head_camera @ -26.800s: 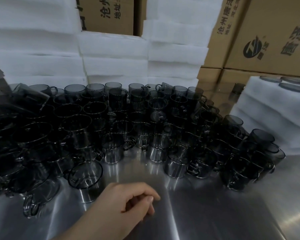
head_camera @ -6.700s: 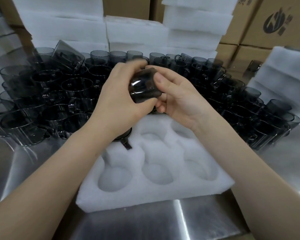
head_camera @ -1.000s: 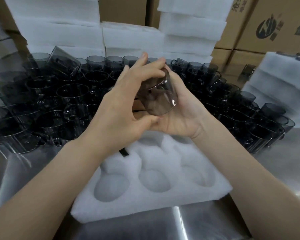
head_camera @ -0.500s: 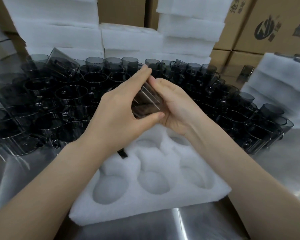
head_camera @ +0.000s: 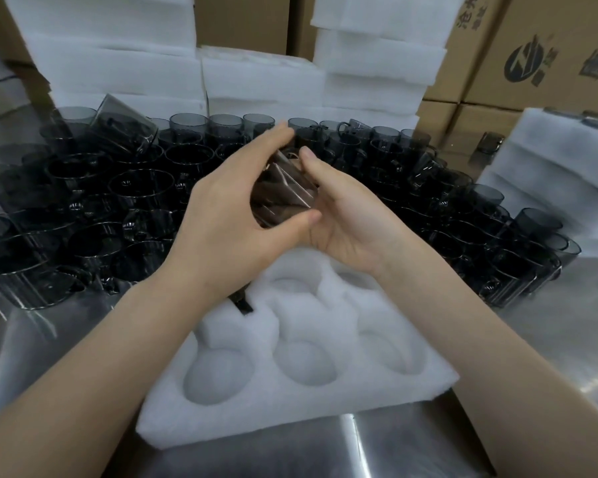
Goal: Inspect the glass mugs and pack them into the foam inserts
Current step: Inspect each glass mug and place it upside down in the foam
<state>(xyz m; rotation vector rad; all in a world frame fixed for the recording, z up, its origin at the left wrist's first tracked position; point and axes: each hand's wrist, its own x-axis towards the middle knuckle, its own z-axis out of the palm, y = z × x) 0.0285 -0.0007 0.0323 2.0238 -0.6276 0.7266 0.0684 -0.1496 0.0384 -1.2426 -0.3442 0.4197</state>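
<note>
Holding one smoky glass mug (head_camera: 283, 198) up in the air, both hands wrap round it. The left hand (head_camera: 221, 222) curls over its side with the thumb underneath. The right hand (head_camera: 346, 215) cups the other side with the thumb on top. The mug lies tilted between them, above the back of the foam insert (head_camera: 256, 419), and is not in a pocket yet. I think it is held up and tipped like this so the person can look through the glass for chips or marks.

The foam insert lies flat on the metal table (head_camera: 567, 339), right in front of the person, so a good mug has only a short way to go. Its three near pockets have nothing in them. A dark bit (head_camera: 242, 303) pokes out under the left wrist. It may be the handle of a packed mug, but I cannot tell.

Many more mugs (head_camera: 135, 191) stand packed together behind, easy to reach. Foam slabs (head_camera: 256, 81) and cardboard boxes (head_camera: 532, 56) are stacked at the back.
</note>
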